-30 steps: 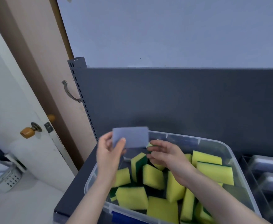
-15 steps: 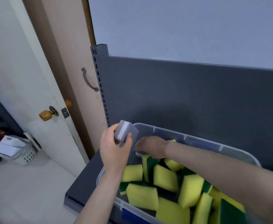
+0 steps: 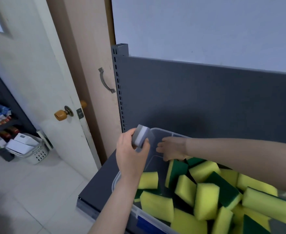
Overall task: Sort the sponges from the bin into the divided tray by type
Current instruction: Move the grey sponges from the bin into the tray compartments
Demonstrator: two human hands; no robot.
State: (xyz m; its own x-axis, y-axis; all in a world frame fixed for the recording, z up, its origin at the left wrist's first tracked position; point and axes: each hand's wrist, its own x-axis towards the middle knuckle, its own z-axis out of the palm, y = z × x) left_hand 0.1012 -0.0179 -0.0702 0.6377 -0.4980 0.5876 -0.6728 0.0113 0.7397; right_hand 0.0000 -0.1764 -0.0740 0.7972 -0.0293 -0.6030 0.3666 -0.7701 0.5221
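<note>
A clear plastic bin (image 3: 155,159) stands on a dark grey shelf, filled with several yellow-and-green sponges (image 3: 206,198). My left hand (image 3: 130,157) holds a grey-and-white sponge (image 3: 141,138) above the bin's far left corner. My right hand (image 3: 171,149) reaches down into that same corner, its fingers curled low by the bin wall; what they touch is hidden. The divided tray is out of view.
The shelf's dark grey back panel (image 3: 206,102) rises right behind the bin, with a slotted upright (image 3: 118,85) at its left end. A white door (image 3: 37,81) with a knob stands to the left, and a white basket (image 3: 29,149) sits on the tiled floor.
The view has swung left, so the tray at the right has left the frame. My right hand has gone deeper into the bin's far corner. The left hand has turned the grey sponge edge-on.
</note>
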